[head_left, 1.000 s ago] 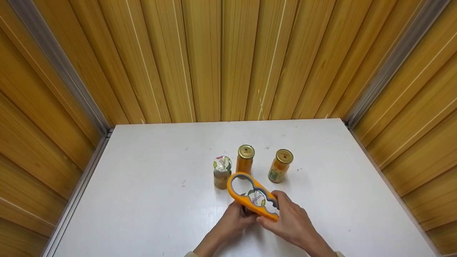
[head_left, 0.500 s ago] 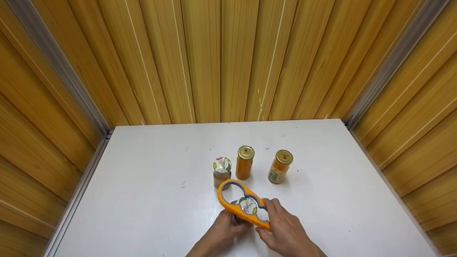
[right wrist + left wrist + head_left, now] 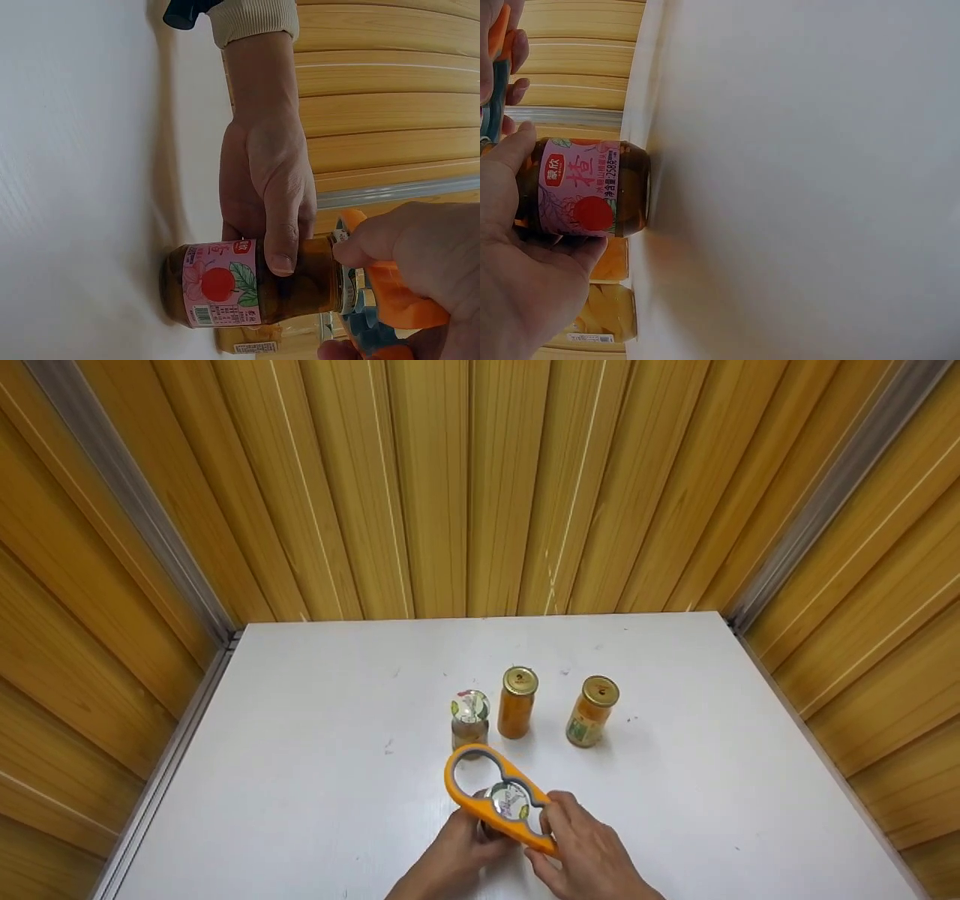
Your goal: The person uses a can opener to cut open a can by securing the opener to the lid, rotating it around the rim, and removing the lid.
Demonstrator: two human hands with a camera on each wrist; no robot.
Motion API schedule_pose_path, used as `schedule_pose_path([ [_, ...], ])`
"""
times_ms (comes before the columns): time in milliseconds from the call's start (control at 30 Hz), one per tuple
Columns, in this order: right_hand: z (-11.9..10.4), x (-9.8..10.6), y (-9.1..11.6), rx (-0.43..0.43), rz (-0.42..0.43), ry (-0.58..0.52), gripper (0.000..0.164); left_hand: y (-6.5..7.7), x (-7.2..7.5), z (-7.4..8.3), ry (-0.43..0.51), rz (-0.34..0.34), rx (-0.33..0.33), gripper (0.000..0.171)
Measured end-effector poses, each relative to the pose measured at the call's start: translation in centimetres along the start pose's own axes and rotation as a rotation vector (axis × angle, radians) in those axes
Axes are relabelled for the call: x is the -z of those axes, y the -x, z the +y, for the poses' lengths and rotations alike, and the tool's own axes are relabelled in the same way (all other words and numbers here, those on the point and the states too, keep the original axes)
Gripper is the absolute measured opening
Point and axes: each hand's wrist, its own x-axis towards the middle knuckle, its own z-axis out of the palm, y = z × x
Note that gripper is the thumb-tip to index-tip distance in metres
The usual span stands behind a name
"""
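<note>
So the left hand (image 3: 461, 844) is wrapped around a pink-labelled glass jar of dark fruit (image 3: 577, 187), upright at the near part of the white tabletop (image 3: 315, 780). Right hand (image 3: 589, 840) has its fingers and thumb clamped on the handle end of an orange plastic jar opener with scalloped grey lining (image 3: 496, 816). The jar's patterned lid shows through its middle opening; can't tell if it's actually biting. From the head view most of that jar is hidden, and the lid print's too small to read. Two gold-lidded glass jars (image 3: 517, 709) stand further back.

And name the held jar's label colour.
The label is pink, best seen in the left wrist view.
</note>
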Motion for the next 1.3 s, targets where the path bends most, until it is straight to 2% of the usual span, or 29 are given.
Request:
schedule_pose_path([
  [167, -0.1, 0.0, 0.0, 0.042, -0.034, 0.048, 0.033, 0.1, 0.0, -0.2, 0.011, -0.003, -0.021, 0.062],
  [267, 0.0, -0.2, 0.1, 0.098, 0.011, 0.085, 0.028, 0.2, -0.1, -0.4, 0.021, -0.007, -0.055, 0.061],
  [400, 0.0, -0.5, 0.1, 0.162, 0.1, 0.145, 0.023, 0.2, -0.2, -0.4, 0.031, -0.015, -0.061, 0.06],
  [467, -0.1, -0.6, 0.0, 0.17, 0.102, 0.16, 0.021, 0.3, -0.2, -0.3, 0.041, -0.02, -0.041, 0.059],
  [600, -0.4, -0.3, -0.3, 0.163, 0.041, 0.152, 0.018, 0.3, -0.2, -0.1, 0.043, -0.03, -0.041, 0.058],
  [900, -1.3, 0.8, -1.1, 0.113, -0.094, 0.042, 0.009, 0.3, -0.5, 0.2, 0.017, -0.006, -0.006, 0.059],
  [1167, -2.3, 1.0, -1.6, 0.082, -0.164, 0.14, 0.014, 0.4, -0.4, 0.2, -0.04, 0.018, -0.047, 0.063],
  [1300, -2.8, 0.8, -1.8, 0.064, -0.168, 0.179, 0.014, 0.4, -0.4, 0.3, -0.07, 0.026, -0.084, 0.065],
])
